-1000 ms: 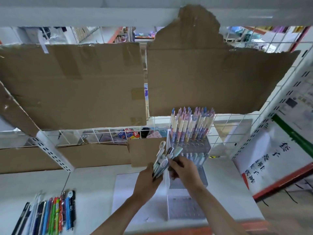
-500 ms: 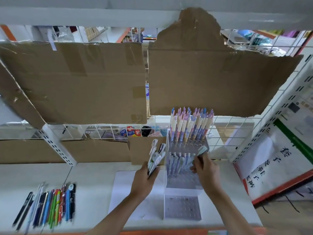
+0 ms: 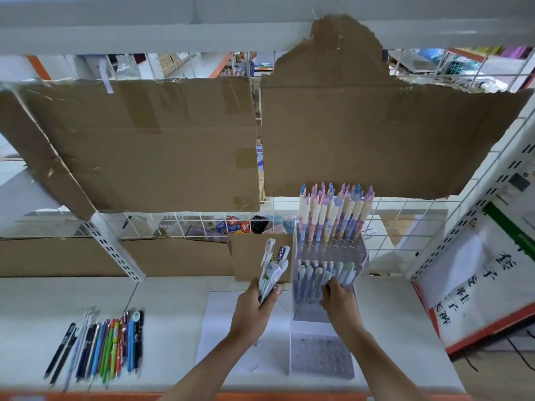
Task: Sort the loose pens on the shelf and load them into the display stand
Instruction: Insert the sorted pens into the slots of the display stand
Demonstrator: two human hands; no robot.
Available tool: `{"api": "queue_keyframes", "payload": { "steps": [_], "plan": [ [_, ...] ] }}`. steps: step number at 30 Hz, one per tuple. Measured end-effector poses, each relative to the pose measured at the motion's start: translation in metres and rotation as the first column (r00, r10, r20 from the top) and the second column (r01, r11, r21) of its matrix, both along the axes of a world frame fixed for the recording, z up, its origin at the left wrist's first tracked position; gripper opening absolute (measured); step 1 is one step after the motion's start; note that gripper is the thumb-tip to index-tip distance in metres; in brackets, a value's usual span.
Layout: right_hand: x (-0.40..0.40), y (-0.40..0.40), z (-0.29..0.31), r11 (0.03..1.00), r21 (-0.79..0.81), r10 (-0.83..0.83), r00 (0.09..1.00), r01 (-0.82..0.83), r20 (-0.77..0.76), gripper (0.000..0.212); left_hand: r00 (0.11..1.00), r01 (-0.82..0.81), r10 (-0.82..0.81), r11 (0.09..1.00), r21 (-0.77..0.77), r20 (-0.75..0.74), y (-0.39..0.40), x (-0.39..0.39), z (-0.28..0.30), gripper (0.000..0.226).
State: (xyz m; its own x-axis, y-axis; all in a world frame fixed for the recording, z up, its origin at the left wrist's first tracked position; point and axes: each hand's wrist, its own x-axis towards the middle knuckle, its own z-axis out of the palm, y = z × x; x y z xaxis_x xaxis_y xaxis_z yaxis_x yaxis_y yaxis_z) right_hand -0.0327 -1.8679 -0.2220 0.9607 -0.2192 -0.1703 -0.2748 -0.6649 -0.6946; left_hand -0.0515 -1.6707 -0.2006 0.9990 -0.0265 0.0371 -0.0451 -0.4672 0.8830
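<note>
At the middle tier of the display stand [image 3: 330, 273], my right hand [image 3: 338, 299] had come down with its fingers curled around one pale green pen [image 3: 348, 274], which half a second before I held higher beside the rack. Now its lower end was among the pens already standing in that row — I cannot tell if it was fully in a hole. My left hand [image 3: 254, 309] stayed just beside the stand and still gripped the bundle of pale pens [image 3: 270, 270], their caps pointing up. This bundle looked thinner than one second earlier, when both hands met over it. So one more pen was going in, I judged. The back tier [image 3: 333, 212] was already full, the front tier [image 3: 321, 355] had only empty holes, and the loose coloured pens [image 3: 101, 345] lay untouched on the shelf [image 3: 173, 302], well to the left — much sorting remained.
</note>
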Motion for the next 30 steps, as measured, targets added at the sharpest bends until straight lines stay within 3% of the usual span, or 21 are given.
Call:
{"api": "queue_keyframes", "payload": {
  "steps": [8,15,23,30],
  "plan": [
    [0.003,0.002,0.001,0.998,-0.062,-0.005,0.999,0.008,0.034,0.017,1.000,0.010,-0.010,1.000,-0.020,-0.010,-0.001,0.002,-0.001,0.025],
    [-0.007,-0.002,-0.002,0.999,-0.026,-0.028,0.995,0.031,0.100,0.010,1.000,0.021,-0.021,1.000,0.005,0.000,-0.008,0.008,0.000,0.014],
    [0.003,0.004,0.007,0.998,-0.058,-0.024,0.998,0.028,0.060,0.020,0.999,0.028,-0.028,1.000,0.010,-0.039,-0.017,0.011,-0.001,0.020],
    [-0.001,0.007,0.009,0.997,-0.027,-0.064,0.996,0.065,0.058,0.011,0.999,0.024,-0.024,1.000,-0.010,-0.030,-0.016,0.011,0.002,0.020]
  ]
}}
